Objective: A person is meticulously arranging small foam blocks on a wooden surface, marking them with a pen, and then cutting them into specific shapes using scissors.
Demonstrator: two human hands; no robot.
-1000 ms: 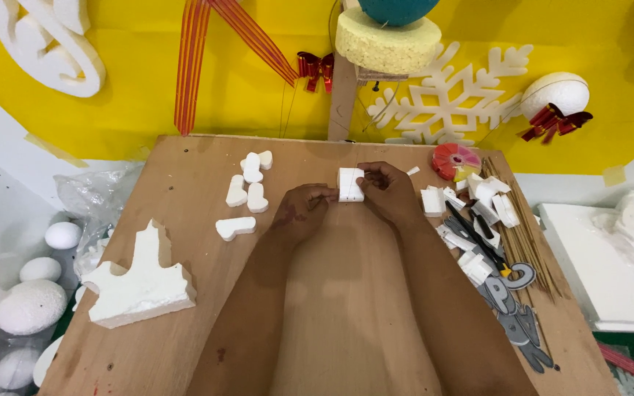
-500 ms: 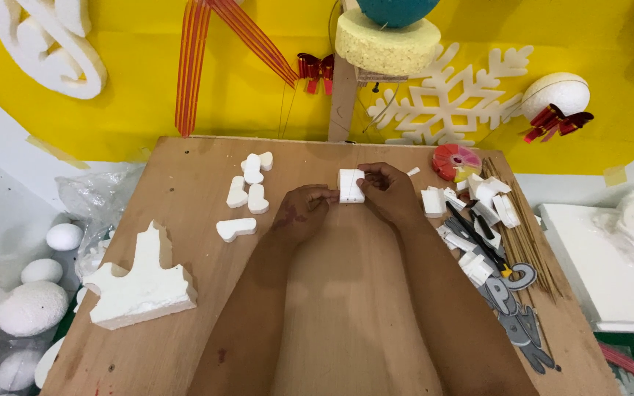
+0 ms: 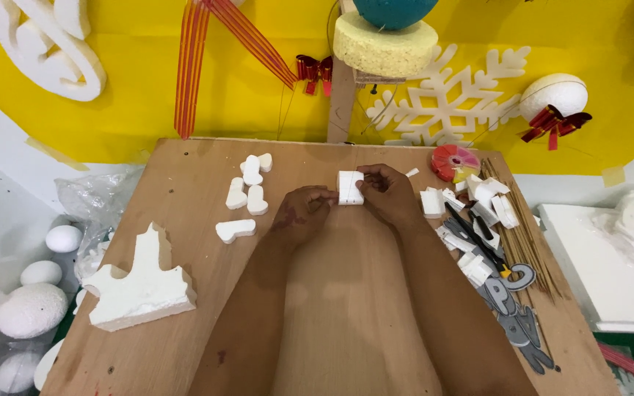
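The small white foam block (image 3: 350, 188) sits over the middle of the bench (image 3: 185, 169), between both hands. The left hand (image 3: 299, 215) pinches its edge; the right hand (image 3: 389, 192) grips it. Best to press softly, since foam probably crumbles.

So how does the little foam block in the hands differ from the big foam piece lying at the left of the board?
The small foam block is squarish and held above the board by both hands, the left hand and right hand. The large foam piece is far bigger, jagged with a peak, and lies flat and untouched on the board. Both are white foam.
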